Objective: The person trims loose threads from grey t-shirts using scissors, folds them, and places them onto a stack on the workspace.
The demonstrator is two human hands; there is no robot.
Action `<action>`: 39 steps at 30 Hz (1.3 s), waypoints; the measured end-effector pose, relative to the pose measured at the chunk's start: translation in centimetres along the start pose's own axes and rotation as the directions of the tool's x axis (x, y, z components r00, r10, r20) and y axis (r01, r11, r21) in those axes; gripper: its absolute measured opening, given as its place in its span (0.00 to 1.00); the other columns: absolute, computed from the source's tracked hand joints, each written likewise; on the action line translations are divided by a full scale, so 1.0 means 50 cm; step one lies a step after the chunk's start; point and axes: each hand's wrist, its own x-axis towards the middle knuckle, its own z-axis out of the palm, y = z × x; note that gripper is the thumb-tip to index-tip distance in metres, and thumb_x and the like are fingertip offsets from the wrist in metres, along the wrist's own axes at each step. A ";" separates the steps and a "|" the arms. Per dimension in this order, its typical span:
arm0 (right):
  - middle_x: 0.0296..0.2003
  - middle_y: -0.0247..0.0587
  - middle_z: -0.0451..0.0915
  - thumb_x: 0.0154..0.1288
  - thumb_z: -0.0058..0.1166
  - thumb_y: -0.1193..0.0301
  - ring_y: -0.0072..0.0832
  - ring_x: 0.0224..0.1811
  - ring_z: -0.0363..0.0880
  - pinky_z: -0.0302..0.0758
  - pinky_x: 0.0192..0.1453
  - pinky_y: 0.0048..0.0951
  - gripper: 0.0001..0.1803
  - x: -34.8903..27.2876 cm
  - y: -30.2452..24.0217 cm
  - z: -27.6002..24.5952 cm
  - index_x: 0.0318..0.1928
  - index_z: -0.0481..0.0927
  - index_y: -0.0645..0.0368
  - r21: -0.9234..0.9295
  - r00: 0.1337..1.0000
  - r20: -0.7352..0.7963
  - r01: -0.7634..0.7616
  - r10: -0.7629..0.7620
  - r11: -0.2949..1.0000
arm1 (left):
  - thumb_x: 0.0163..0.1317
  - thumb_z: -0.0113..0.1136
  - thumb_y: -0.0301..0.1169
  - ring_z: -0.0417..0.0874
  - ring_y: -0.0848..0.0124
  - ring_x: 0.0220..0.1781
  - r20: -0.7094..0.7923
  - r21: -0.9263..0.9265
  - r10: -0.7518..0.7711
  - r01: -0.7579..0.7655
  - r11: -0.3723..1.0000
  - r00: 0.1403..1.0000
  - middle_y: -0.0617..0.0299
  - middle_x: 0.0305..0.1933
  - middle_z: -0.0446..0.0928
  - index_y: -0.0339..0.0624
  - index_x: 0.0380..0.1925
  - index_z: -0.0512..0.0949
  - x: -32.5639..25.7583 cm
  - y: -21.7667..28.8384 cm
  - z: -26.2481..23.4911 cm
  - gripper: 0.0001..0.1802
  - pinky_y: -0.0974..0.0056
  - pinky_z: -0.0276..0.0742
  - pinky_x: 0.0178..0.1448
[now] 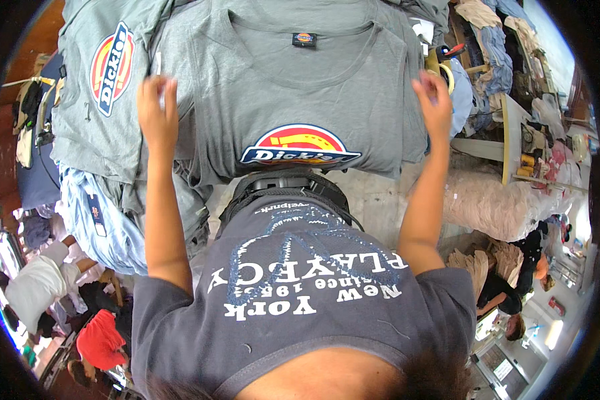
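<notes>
In front of me a grey sleeveless shirt point(293, 80) lies spread flat on other grey garments. It has a wide neckline, a small black neck label point(305, 40) and a colourful arched chest print point(301, 144). My left hand point(158, 110) hovers by the shirt's left edge, thumb and fingers apart with nothing between them. At the right edge, over the shoulder side, is my right hand point(435, 105), its bent fingers slightly blurred and apart, holding nothing visible. Left of the shirt lies another grey garment point(100, 140) with a similar print.
Light blue folded garments point(103, 220) with a hang tag hang at the left. A red-and-black-handled tool point(453, 51) and a yellow ring-shaped thing point(443, 73) lie beyond my right hand. A sewing machine table point(513, 137) and a plastic-wrapped bundle point(493, 203) stand right. Other people work on both sides.
</notes>
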 end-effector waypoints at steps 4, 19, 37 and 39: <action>0.24 0.29 0.73 0.57 0.53 0.69 0.16 0.26 0.70 0.67 0.33 0.18 0.09 -0.192 0.013 -0.129 0.36 0.75 0.60 0.210 0.798 0.343 -0.580 0.496 0.787 | 0.56 0.54 0.29 0.69 0.62 0.31 0.224 -0.014 -0.139 0.146 0.989 0.965 0.55 0.27 0.67 0.35 0.26 0.69 -0.200 0.001 -0.088 0.08 0.64 0.65 0.38; 0.38 0.38 0.74 0.48 0.62 0.66 0.24 0.39 0.71 0.69 0.41 0.24 0.24 -0.358 0.109 -0.071 0.43 0.72 0.66 0.022 0.742 0.547 -0.475 0.387 0.880 | 0.46 0.63 0.33 0.71 0.55 0.42 0.411 0.173 -0.221 0.163 0.971 0.884 0.52 0.42 0.67 0.39 0.35 0.71 -0.314 0.038 -0.116 0.17 0.59 0.68 0.43; 0.22 0.23 0.67 0.51 0.61 0.69 0.12 0.25 0.62 0.59 0.30 0.16 0.10 -0.369 0.128 -0.082 0.27 0.74 0.61 0.363 0.848 0.382 -0.504 0.368 0.784 | 0.54 0.51 0.25 0.65 0.84 0.25 0.551 -0.546 -0.619 0.803 0.239 0.559 0.76 0.27 0.66 0.53 0.35 0.67 -0.294 -0.087 -0.153 0.10 0.74 0.65 0.31; 0.23 0.23 0.67 0.51 0.60 0.70 0.12 0.26 0.62 0.60 0.31 0.16 0.10 -0.371 0.110 -0.081 0.29 0.73 0.60 0.433 0.847 0.344 -0.526 0.405 0.732 | 0.52 0.53 0.25 0.64 0.84 0.26 0.497 -0.506 -0.710 0.831 0.229 0.498 0.75 0.26 0.65 0.51 0.36 0.67 -0.302 -0.110 -0.153 0.11 0.73 0.63 0.32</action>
